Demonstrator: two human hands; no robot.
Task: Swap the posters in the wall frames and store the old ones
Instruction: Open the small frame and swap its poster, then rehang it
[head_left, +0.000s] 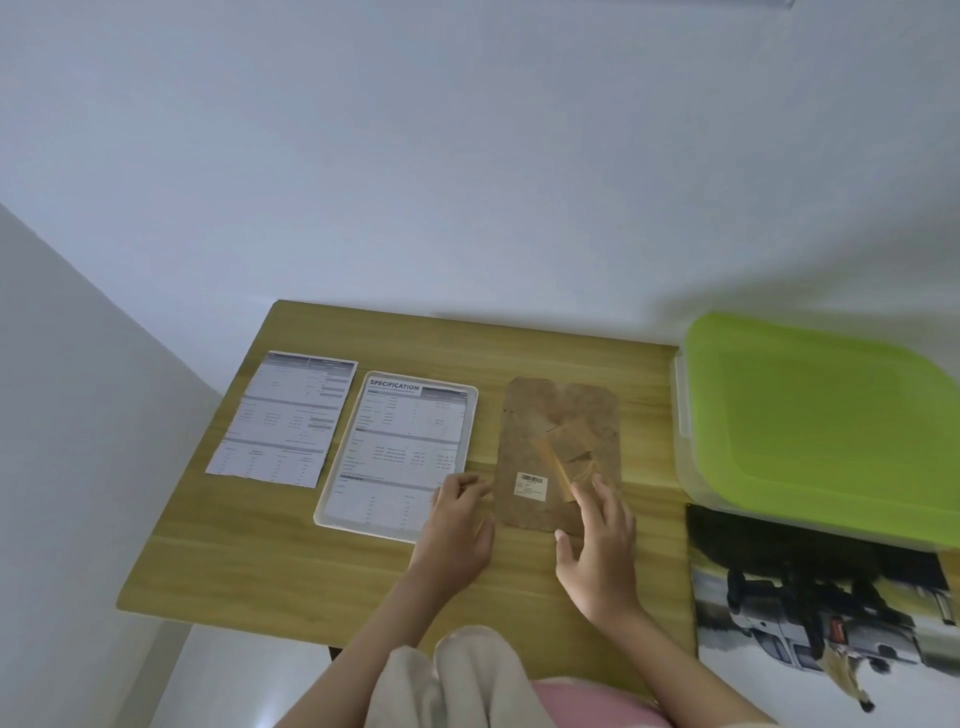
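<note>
Now the white frame (332, 512) lies flat on the tabletop (249, 561) with the "SPECIFICATION" sheet (400, 447) already sitting in it, and the brown backing board (561, 452) lies just beside it to the right, its stand flap and barcode sticker facing up. The step in hand, as I judge it, is getting that board over onto the sheet. To do it well I should lift the board by both long edges, keep it level, line its corners up with the frame's rim, and lower it without dragging the paper askew.

My left hand (457, 525) has its fingers loosely curled at the gap between frame and board; whether they pinch the board's edge I cannot tell. My right hand (597, 545) is spread open, fingertips resting on the board's near right corner, holding nothing.

A second printed sheet (285, 421) lies left of the frame, and a truck poster (810, 613) lies at the right, below a green-lidded box (826, 421).
</note>
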